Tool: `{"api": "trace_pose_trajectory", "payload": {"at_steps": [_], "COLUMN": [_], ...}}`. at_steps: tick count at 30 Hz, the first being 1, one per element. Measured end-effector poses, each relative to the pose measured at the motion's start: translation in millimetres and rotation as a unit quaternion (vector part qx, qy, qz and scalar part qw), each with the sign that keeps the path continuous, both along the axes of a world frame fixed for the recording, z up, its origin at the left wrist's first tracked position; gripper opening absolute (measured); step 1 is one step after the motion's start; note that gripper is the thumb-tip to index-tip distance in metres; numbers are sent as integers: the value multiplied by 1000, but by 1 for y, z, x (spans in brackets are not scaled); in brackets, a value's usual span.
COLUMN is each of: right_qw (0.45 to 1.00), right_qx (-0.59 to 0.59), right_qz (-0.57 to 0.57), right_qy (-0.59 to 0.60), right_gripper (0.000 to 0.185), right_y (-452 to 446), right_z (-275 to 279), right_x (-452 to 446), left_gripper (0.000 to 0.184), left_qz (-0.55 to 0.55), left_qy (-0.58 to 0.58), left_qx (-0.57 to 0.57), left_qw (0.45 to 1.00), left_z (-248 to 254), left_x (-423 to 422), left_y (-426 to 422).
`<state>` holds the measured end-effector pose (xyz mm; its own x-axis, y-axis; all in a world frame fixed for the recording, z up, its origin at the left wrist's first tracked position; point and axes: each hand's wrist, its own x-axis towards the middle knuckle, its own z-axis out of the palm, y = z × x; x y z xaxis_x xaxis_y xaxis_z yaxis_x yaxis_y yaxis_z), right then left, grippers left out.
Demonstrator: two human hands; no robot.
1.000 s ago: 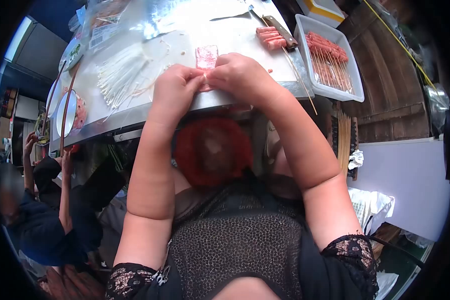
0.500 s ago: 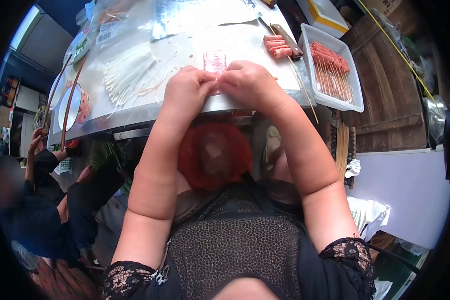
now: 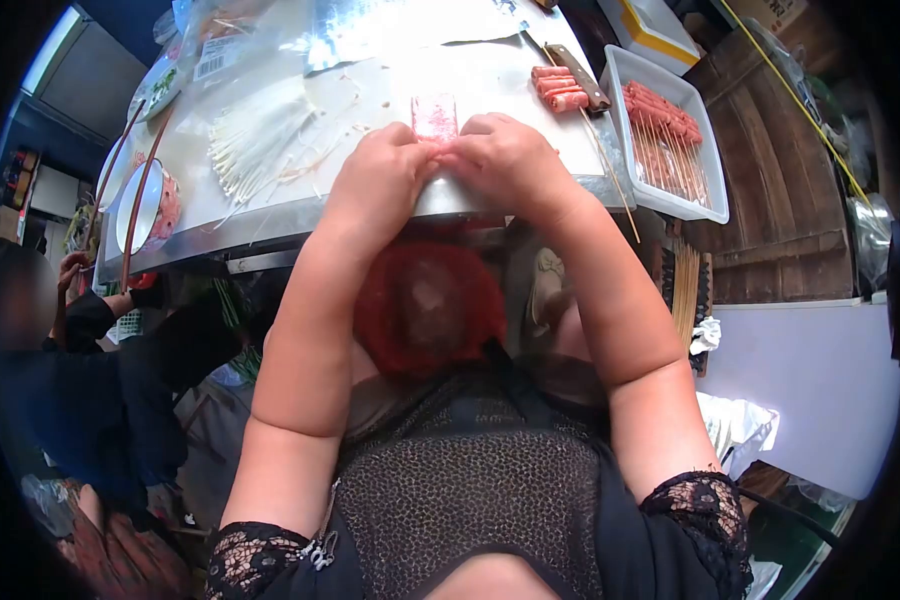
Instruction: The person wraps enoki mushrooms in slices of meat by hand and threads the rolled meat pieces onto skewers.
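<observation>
A thin slice of red-and-white marbled meat (image 3: 433, 112) lies flat on the white tabletop, its near end under my fingertips. My left hand (image 3: 382, 172) pinches that near end from the left, fingers curled. Against it, my right hand (image 3: 508, 162) is closed on the same edge, and the two sets of fingertips almost meet. What lies inside the pinch is hidden. To the left spreads a fan of enoki mushrooms (image 3: 260, 145). Right of my hands, several meat rolls (image 3: 560, 90) sit on a bamboo skewer (image 3: 612, 178) that juts past the table edge.
A knife (image 3: 580, 80) lies behind the rolls. The white plastic tub (image 3: 715, 190) at right holds skewered meat rolls. A bowl (image 3: 142, 215) with long chopsticks stands at left. Below the table hangs something red (image 3: 420, 300). Another person (image 3: 80, 400) sits at left.
My hands have shifted slightly forward along the slice, and the part of it that showed below my fingers is gone from sight. The other person at left has changed posture.
</observation>
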<state>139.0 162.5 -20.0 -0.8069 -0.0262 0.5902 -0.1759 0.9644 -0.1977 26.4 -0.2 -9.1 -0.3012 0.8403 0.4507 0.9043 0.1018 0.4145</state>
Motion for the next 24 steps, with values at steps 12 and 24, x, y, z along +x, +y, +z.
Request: {"api": "trace_pose_trajectory", "payload": {"at_steps": [12,24], "right_qw": [970,986], "right_qx": [-200,-136], "right_qz": [-6,29], "right_qy": [-138,-93], "right_gripper": [15,12], "right_y": [-7,-4], "right_z": [24,20], "right_x": [20,21], "left_gripper": [20,17], "left_qz": [18,27], "left_qy": [-176,-295], "left_qx": [-135,-125], "left_qw": [975,947], "left_z": [21,17], "left_x": [0,-11], "left_y": [-4,0]}}
